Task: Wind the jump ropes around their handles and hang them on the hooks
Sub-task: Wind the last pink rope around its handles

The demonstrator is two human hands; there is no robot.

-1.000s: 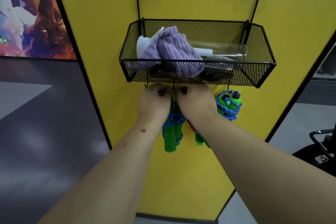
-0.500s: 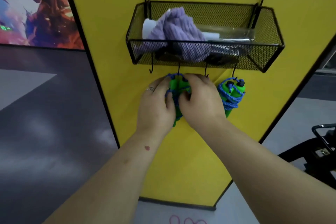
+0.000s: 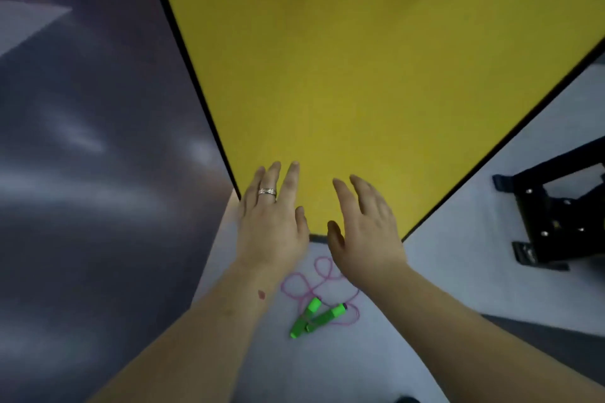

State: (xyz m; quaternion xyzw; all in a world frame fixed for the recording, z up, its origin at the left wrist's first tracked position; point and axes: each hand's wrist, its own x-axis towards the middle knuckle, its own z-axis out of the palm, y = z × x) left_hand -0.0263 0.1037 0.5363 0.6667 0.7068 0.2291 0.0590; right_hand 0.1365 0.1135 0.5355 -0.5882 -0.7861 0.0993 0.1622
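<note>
Below your wrists, on the pale floor point(image 3: 376, 370) by the yellow panel's point(image 3: 360, 75) bottom edge, lies a pink jump rope point(image 3: 319, 294), unwound, green handles crossed. Your left hand point(image 3: 271, 222) and right hand point(image 3: 366, 229) hover flat-fingered, grasping nothing, just apart.

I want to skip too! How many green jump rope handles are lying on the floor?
2: two bright green plastic handles crossed on the pale floor below both hands, joined by a loose pink cord. Blurred green shapes at the top edge aren't countable.
</note>
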